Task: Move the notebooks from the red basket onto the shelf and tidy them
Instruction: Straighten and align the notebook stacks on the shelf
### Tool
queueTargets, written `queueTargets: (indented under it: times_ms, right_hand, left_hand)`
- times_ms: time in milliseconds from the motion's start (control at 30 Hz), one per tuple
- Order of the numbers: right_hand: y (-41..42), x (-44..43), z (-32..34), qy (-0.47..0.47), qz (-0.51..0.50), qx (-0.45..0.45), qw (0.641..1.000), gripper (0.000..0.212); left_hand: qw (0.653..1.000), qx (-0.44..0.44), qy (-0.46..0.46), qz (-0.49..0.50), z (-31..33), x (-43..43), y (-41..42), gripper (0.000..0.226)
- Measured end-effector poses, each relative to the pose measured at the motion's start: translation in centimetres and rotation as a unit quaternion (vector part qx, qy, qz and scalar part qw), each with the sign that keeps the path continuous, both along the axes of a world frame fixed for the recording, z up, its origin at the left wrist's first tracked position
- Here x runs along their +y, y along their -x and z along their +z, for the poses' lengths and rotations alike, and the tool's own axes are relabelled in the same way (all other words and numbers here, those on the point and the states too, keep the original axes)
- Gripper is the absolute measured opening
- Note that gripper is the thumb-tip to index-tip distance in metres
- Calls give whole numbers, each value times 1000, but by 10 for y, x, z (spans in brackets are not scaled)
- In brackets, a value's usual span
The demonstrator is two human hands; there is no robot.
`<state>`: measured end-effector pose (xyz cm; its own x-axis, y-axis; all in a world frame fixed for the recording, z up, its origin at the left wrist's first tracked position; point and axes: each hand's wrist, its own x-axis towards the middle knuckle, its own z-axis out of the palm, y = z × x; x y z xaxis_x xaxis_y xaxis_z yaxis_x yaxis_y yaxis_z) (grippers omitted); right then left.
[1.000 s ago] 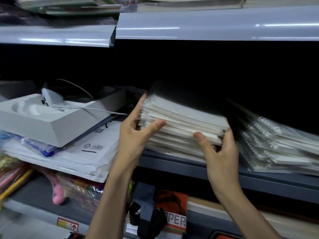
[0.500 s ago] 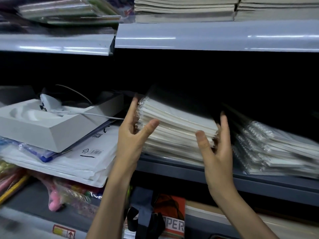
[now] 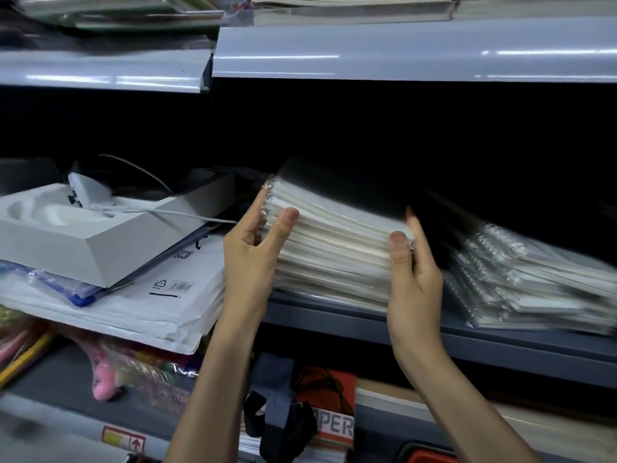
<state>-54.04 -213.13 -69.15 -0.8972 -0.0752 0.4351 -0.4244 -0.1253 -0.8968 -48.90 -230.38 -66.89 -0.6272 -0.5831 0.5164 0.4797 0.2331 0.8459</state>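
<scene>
A thick stack of plastic-wrapped spiral notebooks (image 3: 334, 252) lies on the grey shelf (image 3: 500, 342), spirals to the left and dark covers on top. My left hand (image 3: 250, 259) presses the stack's left front corner, fingers straight up along the spirals and thumb on the front edge. At the right front corner, my right hand (image 3: 414, 282) has its thumb on the front and its fingers straight against the right side. A corner of the red basket (image 3: 430, 457) shows at the bottom edge.
A second, fanned stack of wrapped spiral notebooks (image 3: 534, 282) lies close on the right. To the left sit a white moulded tray (image 3: 83, 235) and white mailers (image 3: 150, 305). The upper shelf (image 3: 400, 51) overhangs. Books and a strap (image 3: 283, 422) fill the shelf below.
My right hand has slid left from the stack's front to its right corner, and the notebooks now sit closer together between both hands. My left hand has stayed at the spiral corner.
</scene>
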Motion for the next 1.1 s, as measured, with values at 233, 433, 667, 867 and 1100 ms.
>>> queueTargets:
  times_ms: [233, 433, 667, 867, 1100]
  right_hand:
    - [-12, 36, -2, -179, 61, -46, 981, 96]
    - [-5, 45, -8, -312, 25, 38, 949, 55]
    - [-6, 40, -17, -316, -58, 43, 946, 51]
    - [-2, 36, -19, -297, -89, 38, 950, 41]
    - [-1, 28, -21, -256, -142, 22, 956, 44]
  left_hand:
    - [989, -137, -9, -48, -22, -7, -26, 67]
    - [973, -199, 116, -31, -33, -18, -31, 55]
    - [979, -163, 118, -11, -42, -24, -22, 43]
    - [978, -167, 122, -22, -40, -28, -21, 49]
    - [975, -169, 140, -33, -42, -33, -18, 62]
